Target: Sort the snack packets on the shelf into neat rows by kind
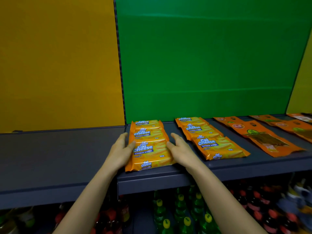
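Head view: take the left Cal Cheese row (148, 144) as your mark. It lies on the dark shelf (59, 157), running from the front lip back toward the green panel (211, 56), with its packets overlapping like tiles.

Left of that row, the shelf runs on beneath the yellow panel (59, 65). Your left hand (120, 149) lies flat against the row's left side, fingers straight and pointing to the back, thumb laid over the top of one packet. It presses only and has hold of nothing. Your right hand (179, 150) flanks the row's right side, fingers extended and loose, thumb touching the packet ends, also holding nothing.

The step looks like squaring this row. Push inward with both palms evenly so the packet ends come flush. Work along the sides from front to back rather than squeezing one spot, because slick, overlapped wrappers will likely ride up or skid. The front packet sits right at the lip, so ease it back a little.

Right of the row, near but apart, a second Cal Cheese row (207, 139) lies on a slant and will probably want the same treatment. Keep a gap between the two rows. Farther right, the orange pouches (263, 137) lie in their own lines. Below the row, bottles (179, 213) stand on the lower tier.
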{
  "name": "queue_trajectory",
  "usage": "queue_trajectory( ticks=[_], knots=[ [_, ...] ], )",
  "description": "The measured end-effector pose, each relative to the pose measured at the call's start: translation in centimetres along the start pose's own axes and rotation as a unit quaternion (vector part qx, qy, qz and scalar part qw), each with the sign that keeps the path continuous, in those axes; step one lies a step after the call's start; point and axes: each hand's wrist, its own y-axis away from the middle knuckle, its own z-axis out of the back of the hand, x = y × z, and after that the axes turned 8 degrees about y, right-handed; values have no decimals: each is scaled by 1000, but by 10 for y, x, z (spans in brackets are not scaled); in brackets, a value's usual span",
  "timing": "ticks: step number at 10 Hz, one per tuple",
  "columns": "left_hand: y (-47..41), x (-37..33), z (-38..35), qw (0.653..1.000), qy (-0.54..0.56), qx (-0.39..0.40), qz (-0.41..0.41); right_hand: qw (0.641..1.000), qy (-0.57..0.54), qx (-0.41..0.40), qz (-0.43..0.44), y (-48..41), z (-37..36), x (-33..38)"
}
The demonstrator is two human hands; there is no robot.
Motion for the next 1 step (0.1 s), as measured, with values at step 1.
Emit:
queue_trajectory(
  ticks=[1],
  knots=[
    [1, -11, 14, 993, -6, -66, -95, 997, -49, -54, 28, 9, 24, -7]
  ],
)
